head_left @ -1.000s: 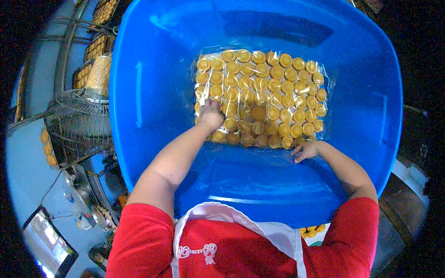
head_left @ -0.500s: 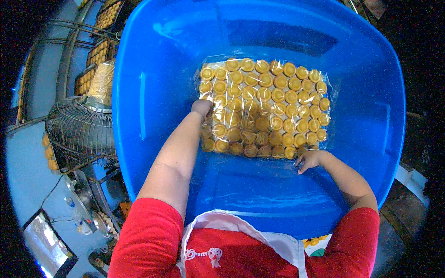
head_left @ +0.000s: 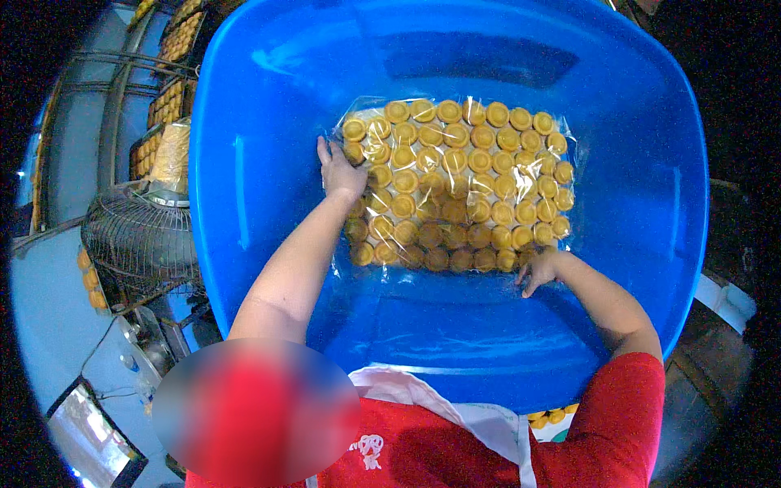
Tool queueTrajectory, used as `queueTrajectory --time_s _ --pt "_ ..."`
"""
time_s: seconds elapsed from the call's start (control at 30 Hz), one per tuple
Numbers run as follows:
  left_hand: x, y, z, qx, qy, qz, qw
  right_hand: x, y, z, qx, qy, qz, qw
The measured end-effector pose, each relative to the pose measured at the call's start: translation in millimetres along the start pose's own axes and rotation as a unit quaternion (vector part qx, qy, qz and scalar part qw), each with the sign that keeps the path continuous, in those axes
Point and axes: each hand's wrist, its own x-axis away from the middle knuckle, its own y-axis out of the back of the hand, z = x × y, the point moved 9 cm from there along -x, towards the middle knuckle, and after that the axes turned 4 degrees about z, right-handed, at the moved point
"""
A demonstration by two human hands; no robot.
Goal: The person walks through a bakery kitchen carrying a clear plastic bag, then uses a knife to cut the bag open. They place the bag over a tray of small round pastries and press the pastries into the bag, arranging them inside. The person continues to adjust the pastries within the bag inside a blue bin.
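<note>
A clear plastic bag [head_left: 561,138] with rows of small round golden tart shells [head_left: 455,159] on a pale sheet lies inside a large blue plastic tub [head_left: 488,342]. At the bag's left edge is my left hand [head_left: 343,172], its fingers spread apart and its palm side against the plastic. My right hand [head_left: 543,267] is at the bag's near right corner. Its fingers are loosely bent, with gaps between them, and the fingertips show just past the near edge. Shadow darkens the near middle of the shells. What lies under the bag is hidden.
The tub's high wall [head_left: 218,244] rises around both arms. Outside it on the left stand a wire-caged fan [head_left: 138,236] and racked trays of baked goods [head_left: 171,102]. A screen [head_left: 93,431] is at the lower left. More yellow pieces [head_left: 553,417] show below the tub's near rim.
My left hand has moved slightly away from me along the bag's left edge, and its fingers have spread out. My right hand stays at the near right corner, a little higher in view.
</note>
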Motion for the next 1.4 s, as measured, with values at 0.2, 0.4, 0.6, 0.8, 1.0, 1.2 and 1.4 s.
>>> queueTrajectory --time_s 0.2,0.4,0.6,0.8,1.0,1.2,1.4 --pt "105.7 -48.0 -27.9 -0.232 -0.032 0.343 0.910 -17.2 -5.3 -7.2 -0.002 0.006 0.014 1.000" --pt "127.4 -74.9 12.9 -0.274 -0.043 0.389 0.878 2.6 7.3 4.1 0.066 -0.046 -0.019 0.997" --pt "118.8 -60.6 -13.4 -0.281 -0.087 0.308 0.905 16.7 46.8 42.0 0.053 -0.019 -0.160 0.986" --pt "165.2 -104.0 -6.6 -0.243 -0.183 0.466 0.831 -0.8 33.0 48.0 0.097 -0.039 -0.039 0.994" --pt "168.9 -113.8 -32.9 0.018 -0.200 0.516 0.833 -18.4 3.4 -19.9 0.045 -0.053 -0.069 0.995" --pt "156.5 -118.0 -6.1 0.044 0.140 0.679 0.720 17.9 4.2 -36.6 -0.185 -0.037 -0.036 0.981" --pt "15.4 -54.7 -48.4 -0.015 -0.223 0.183 0.957 60.1 127.3 -21.9 -0.138 -0.112 -0.369 0.912"
